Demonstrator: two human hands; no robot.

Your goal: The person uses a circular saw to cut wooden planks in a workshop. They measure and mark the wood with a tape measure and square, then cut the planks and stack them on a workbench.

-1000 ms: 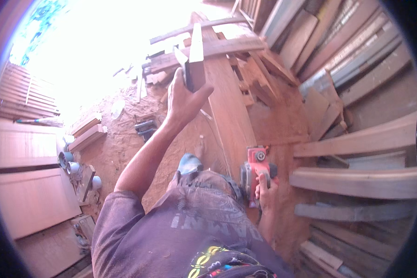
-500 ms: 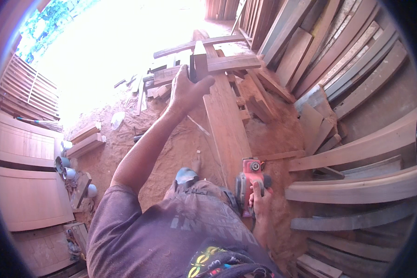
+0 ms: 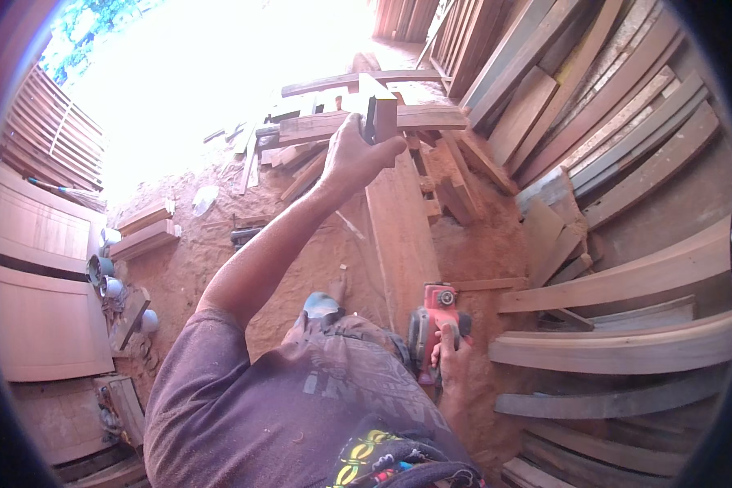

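My left hand (image 3: 351,156) reaches far ahead, its fingers and thumb closed round a short squared piece of wood (image 3: 386,120). The lit end of that wood faces up, and the side under my fingers is in shadow. In my right hand (image 3: 452,355), low and to the right beside my body, is a red and black electric planer (image 3: 436,325), gripped by its handle. The planer is at the near end of a long wide plank (image 3: 400,220) that runs away from me. I cannot tell whether its sole touches the plank.
Crosswise beams (image 3: 321,126) lie over the plank's far end. Offcuts (image 3: 455,183) are heaped beside it. Boards (image 3: 618,342) crowd the right side. Panelled doors (image 3: 45,325) stand at the left, near several small pots (image 3: 100,268). Sawdust covers the ground (image 3: 301,260).
My left hand has moved to the right with the piece of wood. The planer in my right hand has hardly moved. The whole view has shifted slightly.
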